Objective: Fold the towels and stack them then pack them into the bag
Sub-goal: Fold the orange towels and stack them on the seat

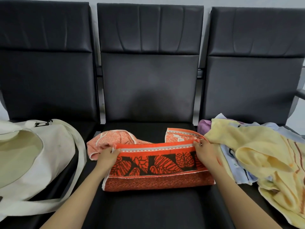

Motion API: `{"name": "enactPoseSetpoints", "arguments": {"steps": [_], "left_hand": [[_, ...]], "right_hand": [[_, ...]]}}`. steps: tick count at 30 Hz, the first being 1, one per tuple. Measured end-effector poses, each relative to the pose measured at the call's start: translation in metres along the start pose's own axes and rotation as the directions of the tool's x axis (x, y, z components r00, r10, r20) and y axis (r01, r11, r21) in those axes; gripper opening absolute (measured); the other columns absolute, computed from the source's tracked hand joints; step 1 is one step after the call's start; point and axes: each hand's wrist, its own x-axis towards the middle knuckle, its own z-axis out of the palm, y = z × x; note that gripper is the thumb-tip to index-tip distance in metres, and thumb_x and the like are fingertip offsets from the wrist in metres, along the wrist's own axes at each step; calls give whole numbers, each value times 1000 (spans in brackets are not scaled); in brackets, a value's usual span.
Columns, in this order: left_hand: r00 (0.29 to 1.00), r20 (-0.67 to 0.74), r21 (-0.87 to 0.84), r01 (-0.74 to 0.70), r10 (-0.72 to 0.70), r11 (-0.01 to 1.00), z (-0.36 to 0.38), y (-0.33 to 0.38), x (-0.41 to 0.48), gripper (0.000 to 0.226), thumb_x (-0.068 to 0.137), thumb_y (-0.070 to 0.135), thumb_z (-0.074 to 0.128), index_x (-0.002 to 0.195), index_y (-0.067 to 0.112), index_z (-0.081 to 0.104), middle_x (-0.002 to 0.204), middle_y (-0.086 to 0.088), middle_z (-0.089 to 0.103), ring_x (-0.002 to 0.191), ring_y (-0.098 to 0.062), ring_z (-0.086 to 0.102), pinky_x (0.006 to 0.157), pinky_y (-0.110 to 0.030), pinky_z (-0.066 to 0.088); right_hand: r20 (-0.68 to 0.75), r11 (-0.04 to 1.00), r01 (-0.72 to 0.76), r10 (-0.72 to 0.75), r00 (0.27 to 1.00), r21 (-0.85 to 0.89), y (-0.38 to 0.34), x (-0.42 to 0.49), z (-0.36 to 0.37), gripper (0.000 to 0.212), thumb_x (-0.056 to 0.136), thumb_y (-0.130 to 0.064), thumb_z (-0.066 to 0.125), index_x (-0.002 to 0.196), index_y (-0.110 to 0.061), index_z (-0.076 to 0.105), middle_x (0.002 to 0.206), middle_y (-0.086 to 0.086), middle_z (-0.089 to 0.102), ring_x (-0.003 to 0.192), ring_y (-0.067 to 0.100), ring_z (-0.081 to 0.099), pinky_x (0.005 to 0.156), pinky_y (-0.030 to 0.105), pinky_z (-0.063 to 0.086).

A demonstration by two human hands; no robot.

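A row of three black padded seats (pixel 149 209) with tall backrests stands against a pale wall (pixel 148 0). On the left seat lies a cream tote bag (pixel 41 156), mouth open, its long strap trailing over the seat edge. On the right seat sits a loose heap: a yellow towel (pixel 264 156) on top, a light blue towel (pixel 234 169) under it, and a purple cloth (pixel 203 127) peeking out behind. The orange towel (pixel 156 166) with a dark leaf pattern lies on the middle seat, partly folded, its far end crumpled behind. The left hand (pixel 107 158) pinches the folded towel's upper left corner, fingers curled over the edge. The right hand (pixel 205 152) pinches the upper right corner the same way, just beside the yellow towel
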Motion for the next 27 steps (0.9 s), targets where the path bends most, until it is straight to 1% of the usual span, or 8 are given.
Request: {"name": "enactPoseSetpoints", "arguments": {"steps": [3,5,7,8,11,14,19,27], "left_hand": [[999,17,118,27,-29,993,1,-6,2,34,88,27,65,115,7,61,111,-7,64,109,-31,59,93,-39,46],[997,2,215,69,-71,974,1,-17,11,59,75,39,74,124,11,56,123,-10,61,117,-32,55,100,-46,43],[991,-8,133,137,-137,982,2,-30,23,90,62,47,79,134,7,43,129,-13,57,119,-33,54,100,-48,45],[987,18,36,161,-161,986,0,-25,18,93,64,40,81,137,4,36,128,-13,58,116,-32,56,97,-46,47],[969,159,-60,203,-192,977,-6,-9,-4,54,79,16,77,126,6,55,112,-11,68,98,-26,65,88,-38,51],[966,230,-88,140,-117,986,-15,-4,-13,19,82,14,74,99,16,67,97,-4,71,93,-22,67,92,-38,51],[954,278,-224,-50,113,973,-28,11,-26,25,88,29,68,113,26,64,105,4,73,95,-14,70,87,-34,54],[940,318,-429,28,122,903,-22,39,-44,22,91,19,62,113,17,64,99,-5,75,92,-22,72,81,-36,56]], "right_hand": [[-51,998,52,-53,997,-18,4,-3,7,41,91,-18,56,129,-3,51,128,18,58,119,34,52,98,30,33],[-70,982,106,-118,990,-156,7,-10,15,55,86,-19,63,134,-2,44,132,21,51,123,37,46,105,42,32],[-23,934,208,-224,974,-291,1,-20,21,62,87,-29,63,139,-4,39,140,20,44,131,38,38,110,47,29],[42,912,280,-281,959,-300,-4,-27,22,63,90,-38,58,142,-8,38,146,17,39,137,36,31,114,47,26],[283,830,509,-443,851,-230,-26,-48,32,81,86,-74,18,150,-25,27,159,4,20,149,25,5,120,45,7],[476,738,635,-484,734,-229,-40,-71,51,91,70,-76,-3,152,-38,8,162,-5,-4,147,17,-18,115,45,-13],[551,662,679,-454,700,-316,-35,-84,78,90,67,-73,-20,150,-41,-9,159,-7,-21,140,17,-32,109,50,-22],[601,694,667,-419,680,-271,-34,-80,81,90,66,-75,-18,149,-41,-11,158,-8,-23,139,13,-33,109,49,-25]]}}
